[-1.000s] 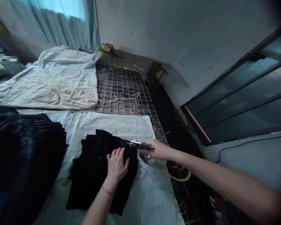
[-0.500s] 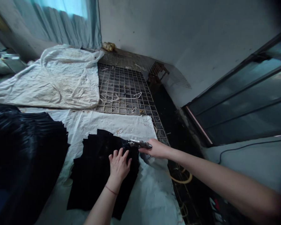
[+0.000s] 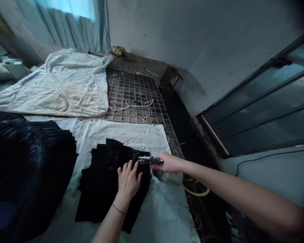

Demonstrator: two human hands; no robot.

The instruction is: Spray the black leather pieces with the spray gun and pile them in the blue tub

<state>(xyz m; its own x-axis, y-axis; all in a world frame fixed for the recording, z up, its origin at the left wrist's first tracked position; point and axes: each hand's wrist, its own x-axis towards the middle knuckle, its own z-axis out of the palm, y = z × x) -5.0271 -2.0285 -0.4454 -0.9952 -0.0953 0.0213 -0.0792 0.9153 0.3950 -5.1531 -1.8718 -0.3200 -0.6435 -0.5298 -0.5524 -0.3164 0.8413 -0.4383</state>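
Observation:
My right hand (image 3: 168, 162) is wrapped round the handle of a metal spray gun (image 3: 150, 160). A translucent grey cup and a yellow hose (image 3: 197, 193) are seen below that hand. The gun's nozzle points left over the upper right part of a fanned stack of black sheets (image 3: 98, 189). My left hand (image 3: 128, 177) lies on these sheets with its fingers spread, just left of and below the nozzle. A thin reddish cord circles the left wrist. What the sheets are made of I cannot tell.
A larger pile of glossy black sheets (image 3: 35, 168) fills the left. White cloth (image 3: 164, 209) lies under the work. Beyond it are a crumpled whitish cloth (image 3: 76, 87), a wire grid (image 3: 136, 91) with loose cords, and a small wooden stool (image 3: 171, 78). A dark panelled door or window (image 3: 263, 108) stands right.
The spray gun has shifted slightly down and left, nearer my left fingertips. My left hand stays on the black sheets, almost unmoved.

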